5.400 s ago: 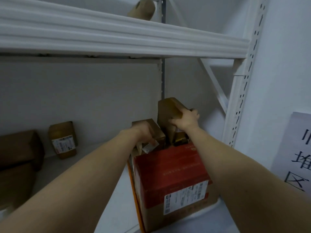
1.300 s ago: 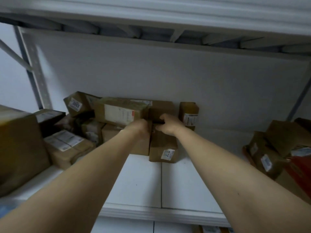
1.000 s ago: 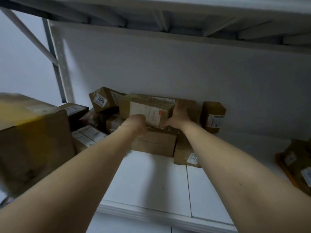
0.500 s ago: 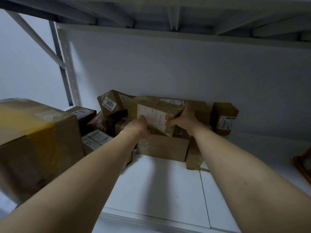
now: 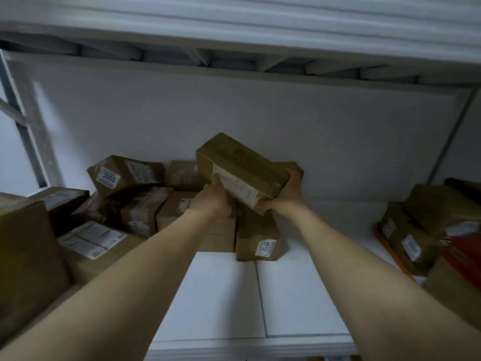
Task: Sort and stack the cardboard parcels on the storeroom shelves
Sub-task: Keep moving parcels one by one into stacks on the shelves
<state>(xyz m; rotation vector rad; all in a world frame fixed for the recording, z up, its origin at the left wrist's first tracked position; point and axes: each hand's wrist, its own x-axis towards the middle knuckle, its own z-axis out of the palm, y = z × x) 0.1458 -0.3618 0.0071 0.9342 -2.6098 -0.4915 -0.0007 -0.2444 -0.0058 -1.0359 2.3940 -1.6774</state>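
Both hands hold one oblong brown cardboard parcel (image 5: 242, 173) tilted in the air above the heap at the back of the white shelf board (image 5: 299, 295), its long white label facing the camera. The left hand (image 5: 213, 201) has its grip curled round the parcel's lower left end, thumb on the label. The right hand (image 5: 286, 196) has its grip wrapped round the right end, thumb pinching the lower corner and fingers behind.

Beneath the raised parcel stands a small brown parcel with a white sticker (image 5: 257, 238), touching a wider brown box (image 5: 182, 214) on its left. Further left, a crumpled brown parcel marked 3003 (image 5: 125, 175) leans on top of others, and a flat brown parcel with large white labels (image 5: 93, 243) lies lower down beside a big plain brown carton (image 5: 26, 256) at the left edge. At the right end of the shelf, well apart from the heap, sits a second cluster of taped brown parcels (image 5: 406, 235) against a red-printed carton (image 5: 463, 259). Every parcel is sealed, so their contents cannot be told.
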